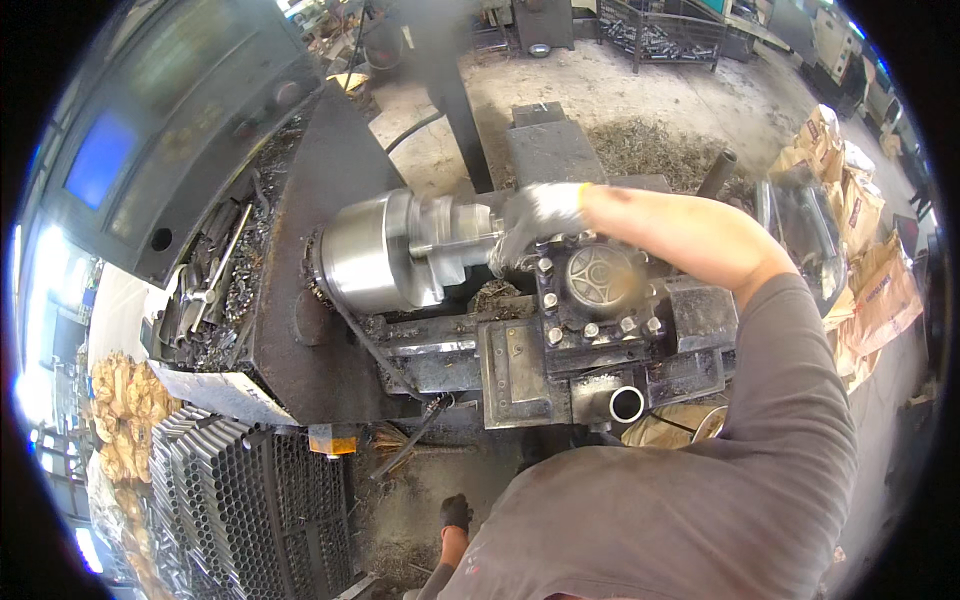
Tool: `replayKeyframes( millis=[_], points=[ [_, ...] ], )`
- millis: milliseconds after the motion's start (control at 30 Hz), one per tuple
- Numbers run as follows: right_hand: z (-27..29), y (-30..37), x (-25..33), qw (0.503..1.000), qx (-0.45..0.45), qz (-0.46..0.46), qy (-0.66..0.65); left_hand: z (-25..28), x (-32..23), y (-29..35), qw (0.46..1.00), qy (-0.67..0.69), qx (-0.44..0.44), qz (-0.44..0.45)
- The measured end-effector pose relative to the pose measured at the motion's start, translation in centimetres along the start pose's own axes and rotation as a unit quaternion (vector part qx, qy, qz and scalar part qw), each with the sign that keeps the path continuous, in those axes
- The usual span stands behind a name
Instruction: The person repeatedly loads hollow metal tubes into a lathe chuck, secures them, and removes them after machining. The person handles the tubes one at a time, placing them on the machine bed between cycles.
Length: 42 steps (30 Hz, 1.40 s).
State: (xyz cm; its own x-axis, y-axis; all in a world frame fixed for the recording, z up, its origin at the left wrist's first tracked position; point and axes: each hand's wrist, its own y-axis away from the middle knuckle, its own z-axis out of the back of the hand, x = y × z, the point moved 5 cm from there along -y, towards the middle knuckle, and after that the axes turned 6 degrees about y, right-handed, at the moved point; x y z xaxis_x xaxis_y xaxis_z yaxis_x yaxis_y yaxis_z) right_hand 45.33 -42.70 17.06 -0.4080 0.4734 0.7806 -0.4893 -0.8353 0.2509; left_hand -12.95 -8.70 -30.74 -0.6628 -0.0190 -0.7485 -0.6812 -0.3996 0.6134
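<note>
My right arm reaches across a metal lathe to its chuck (370, 255). My right hand (528, 222), in a grey glove with a white cuff, is beside the outer end of the chuck jaws (440, 240). Motion smears its fingers, and I cannot make out whether they hold anything. A shiny cylindrical end (482, 222) shows between the jaws and the glove. Just below and right of that hand sits the bolted tool post (598, 278). My left hand (457, 512), in a dark glove, hangs low in front of the machine, away from the chuck. Its fingers are too small to read.
An open-ended tube (626, 403) sticks up at the carriage's near side. A dark lever (410, 437) juts out at the front. Stacked metal tubes (215, 500) stand at lower left. A tray of tools and shavings (215, 275) lies left; paper sacks (870, 290) are at right.
</note>
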Motion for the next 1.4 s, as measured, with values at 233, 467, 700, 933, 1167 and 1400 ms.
replayKeyframes(
  millis=[233, 467, 700, 933, 1167, 1400],
  points=[
    [0.5, -2.0, 4.0, 0.988, 0.029, 0.151, 0.02, -0.7, -0.9, 0.2, 0.996, 0.074, -0.02, 0.034],
    [12.6, 7.4, -25.0, 0.883, -0.046, -0.202, 0.42, -1.2, -7.8, -1.7, 0.96, 0.015, -0.036, -0.276],
    [14.8, 9.9, -27.4, 0.698, -0.429, -0.352, 0.452, -4.2, -29.5, 3.9, 0.959, -0.159, -0.143, -0.186],
    [2.1, -5.0, -7.7, 0.986, 0.109, -0.045, 0.12, -10.9, -45.7, 6.0, 0.877, -0.187, -0.097, -0.431],
    [21.2, 3.3, -12.9, 0.751, -0.423, -0.308, 0.403, -11.1, -50.6, 10.8, 0.811, -0.24, -0.11, -0.522],
    [3.1, -6.3, -8.3, 0.985, 0.009, 0.008, 0.171, -17.0, -62.5, 10.0, 0.647, -0.358, -0.116, -0.663]
  ],
)
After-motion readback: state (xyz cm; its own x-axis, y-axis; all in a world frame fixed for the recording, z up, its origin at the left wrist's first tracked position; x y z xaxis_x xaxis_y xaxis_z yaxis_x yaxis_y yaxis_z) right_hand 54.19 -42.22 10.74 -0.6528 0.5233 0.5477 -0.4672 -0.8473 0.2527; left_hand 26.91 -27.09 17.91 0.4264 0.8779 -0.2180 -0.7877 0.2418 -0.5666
